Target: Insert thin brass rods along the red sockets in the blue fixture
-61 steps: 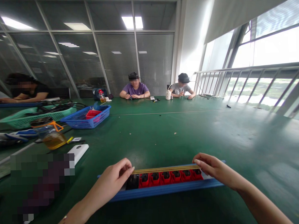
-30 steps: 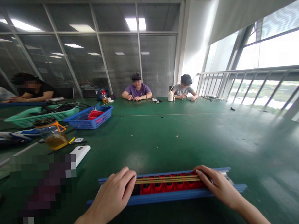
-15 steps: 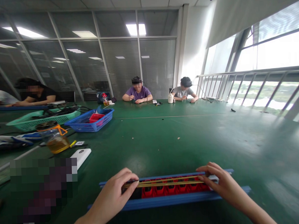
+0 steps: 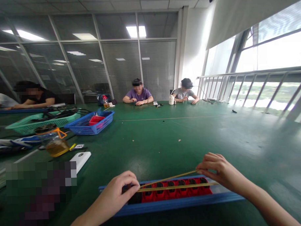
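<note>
A long blue channel-shaped tray (image 4: 183, 204) lies before me on the table, with a row of red holders (image 4: 176, 193) in it. Black pieces (image 4: 170, 185) show inside the holders. My left hand (image 4: 118, 191) is closed at the tray's left end, pinching thin tan strands that look like a rubber band. Raised above the right end, my right hand (image 4: 214, 165) pinches the upper strand (image 4: 171, 177), which slants up to its fingertips. The lower strand (image 4: 177, 187) runs nearly level over the holders to the right end. My right hand's wrist hides part of that end.
To the left are a blurred-out patch beside a white power bank (image 4: 80, 161), a jar of amber liquid (image 4: 55, 146), a blue basket (image 4: 91, 128) and a green basket (image 4: 25, 127) with cables. Several people sit at the far side of the green table (image 4: 151, 149).
My right hand has risen off the tray's right end, lifting one strand away from the other. My left hand keeps its pinch in nearly the same place.
</note>
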Action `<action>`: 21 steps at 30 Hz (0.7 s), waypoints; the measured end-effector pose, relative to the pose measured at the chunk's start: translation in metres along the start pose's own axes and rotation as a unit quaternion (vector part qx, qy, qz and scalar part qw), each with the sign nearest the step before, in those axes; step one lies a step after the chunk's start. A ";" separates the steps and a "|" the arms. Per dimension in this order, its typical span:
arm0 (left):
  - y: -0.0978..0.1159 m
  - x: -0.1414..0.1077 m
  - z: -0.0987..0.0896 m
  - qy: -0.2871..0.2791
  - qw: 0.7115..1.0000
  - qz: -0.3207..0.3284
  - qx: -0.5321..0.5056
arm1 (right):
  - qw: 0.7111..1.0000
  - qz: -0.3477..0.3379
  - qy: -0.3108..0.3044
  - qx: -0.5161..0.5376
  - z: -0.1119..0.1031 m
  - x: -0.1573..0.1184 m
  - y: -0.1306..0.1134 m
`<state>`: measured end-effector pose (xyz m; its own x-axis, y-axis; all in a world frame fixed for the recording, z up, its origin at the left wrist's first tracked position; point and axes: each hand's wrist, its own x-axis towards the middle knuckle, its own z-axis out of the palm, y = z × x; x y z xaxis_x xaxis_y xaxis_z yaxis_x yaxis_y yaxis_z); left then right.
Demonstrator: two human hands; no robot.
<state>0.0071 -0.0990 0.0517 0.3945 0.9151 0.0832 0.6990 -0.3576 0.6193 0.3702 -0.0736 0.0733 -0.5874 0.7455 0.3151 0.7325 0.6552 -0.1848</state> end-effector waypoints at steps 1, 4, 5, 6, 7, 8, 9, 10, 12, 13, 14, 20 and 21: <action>-0.001 0.001 0.000 -0.002 1.000 -0.001 -0.001 | 1.000 -0.012 -0.004 0.000 -0.005 0.005 0.001; -0.002 0.003 0.001 -0.006 1.000 -0.007 -0.003 | 0.999 -0.027 -0.018 0.005 -0.016 0.017 0.001; -0.003 0.003 0.000 -0.007 1.000 -0.009 -0.002 | 0.999 -0.029 -0.025 0.006 -0.018 0.020 0.001; -0.003 0.003 -0.001 -0.009 1.000 -0.010 0.001 | 0.999 -0.030 -0.030 0.005 -0.019 0.023 0.001; -0.002 0.004 -0.003 -0.010 1.000 -0.012 0.005 | 0.999 -0.030 -0.033 0.003 -0.020 0.025 0.001; -0.002 0.005 -0.005 -0.009 1.000 -0.013 0.012 | 0.999 -0.026 -0.035 -0.002 -0.020 0.027 0.001; -0.001 0.006 -0.008 -0.009 1.000 -0.014 0.021 | 0.999 -0.020 -0.035 -0.008 -0.020 0.029 0.001; 0.001 0.007 -0.010 -0.008 0.999 -0.015 0.033 | 0.999 -0.011 -0.035 -0.014 -0.018 0.031 0.002; 0.004 0.011 -0.017 -0.007 0.998 -0.017 0.065 | 0.999 0.007 -0.043 -0.023 -0.013 0.033 0.004; 0.006 0.013 -0.021 -0.008 0.996 -0.019 0.084 | 0.998 0.014 -0.052 -0.023 -0.009 0.034 0.005; 0.007 0.016 -0.024 -0.007 0.994 -0.020 0.104 | 0.998 0.019 -0.061 -0.022 -0.005 0.035 0.007; 0.006 0.051 -0.034 0.030 0.983 0.016 0.180 | 0.994 0.071 -0.079 -0.037 0.016 0.039 0.018; 0.004 0.059 -0.033 0.035 0.982 0.025 0.184 | 0.993 0.078 -0.074 -0.041 0.014 0.038 0.018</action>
<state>0.0133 -0.0401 0.0846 0.4008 0.9005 0.1687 0.8528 -0.4340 0.2905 0.3559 -0.0318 0.0688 -0.5044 0.8508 0.1475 0.8405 0.5229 -0.1420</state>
